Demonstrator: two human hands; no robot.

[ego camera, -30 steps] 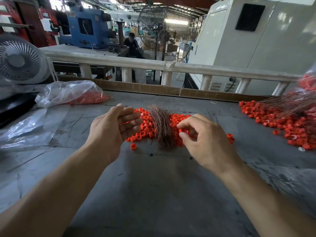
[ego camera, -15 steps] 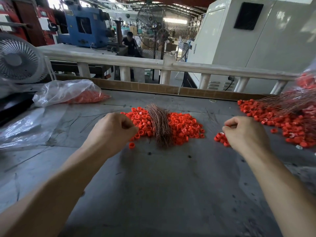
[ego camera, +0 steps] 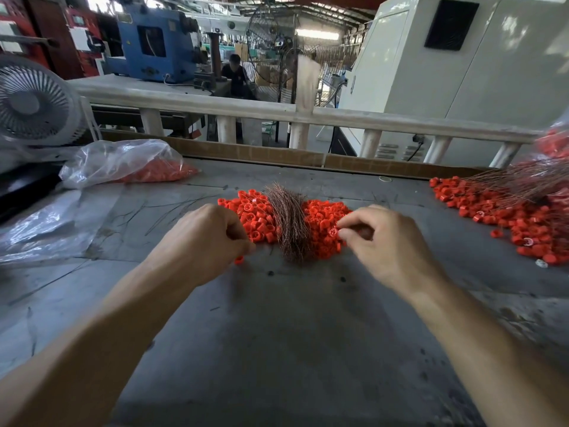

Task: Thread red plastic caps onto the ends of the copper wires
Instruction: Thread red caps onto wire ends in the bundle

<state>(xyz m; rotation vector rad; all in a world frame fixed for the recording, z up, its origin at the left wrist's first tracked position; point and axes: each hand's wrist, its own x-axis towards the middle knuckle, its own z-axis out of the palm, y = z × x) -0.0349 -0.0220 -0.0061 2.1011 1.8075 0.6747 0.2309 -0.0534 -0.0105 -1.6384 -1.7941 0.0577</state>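
Observation:
A bundle of thin copper wires [ego camera: 289, 223] lies across a heap of red plastic caps [ego camera: 323, 211] in the middle of the grey table [ego camera: 277, 328]. My left hand [ego camera: 209, 238] is at the heap's left edge, its fingers curled into a fist with thumb against forefinger; nothing shows inside it. My right hand [ego camera: 388, 245] reaches into the heap's right side and pinches a red cap [ego camera: 334, 232] between thumb and forefinger. One loose cap [ego camera: 238, 260] peeks out under my left hand.
At the right edge lies a second spread of caps with wires [ego camera: 523, 217] fanning out of it. A clear plastic bag of caps [ego camera: 129, 164] sits at the back left beside a fan [ego camera: 34, 103]. A cardboard strip [ego camera: 277, 155] and a white railing [ego camera: 369, 118] bound the far side.
My right hand has swung from the small cap cluster on the right back to the central heap and closed on a cap. My left hand shut into a fist and stayed by the heap.

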